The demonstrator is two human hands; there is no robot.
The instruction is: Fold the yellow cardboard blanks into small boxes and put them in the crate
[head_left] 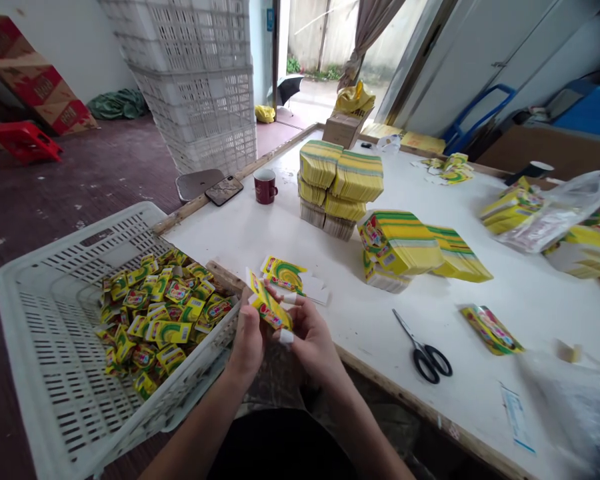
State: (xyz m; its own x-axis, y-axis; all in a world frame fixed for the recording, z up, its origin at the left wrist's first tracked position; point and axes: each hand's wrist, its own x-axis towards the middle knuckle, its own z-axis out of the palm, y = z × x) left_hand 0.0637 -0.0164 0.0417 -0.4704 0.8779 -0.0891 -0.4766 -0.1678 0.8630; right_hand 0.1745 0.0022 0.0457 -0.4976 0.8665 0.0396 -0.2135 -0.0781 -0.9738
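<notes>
Between my two hands, over the table's front edge, is a small yellow-green printed carton [271, 311] with a flap standing up at its left end. My left hand [249, 340] grips its left end with the thumb on top. My right hand [307, 333] pinches the right end; white tape wraps its thumb and a finger. Just beyond my fingers, flat unfolded cartons [284, 274] lie on the white table [330, 307]. At my left, a white plastic crate [45, 320] holds many folded small cartons [170, 300].
Black-handled scissors [425, 353] lie right of my hands. Bundled flat cartons [340, 173] stand behind, with more stacks [405, 240] nearer. A maroon mug [265, 187] and a phone [224, 190] sit at the left edge. Tall stacked crates [195, 80] rise beyond. Plastic bags [580, 393] lie at right.
</notes>
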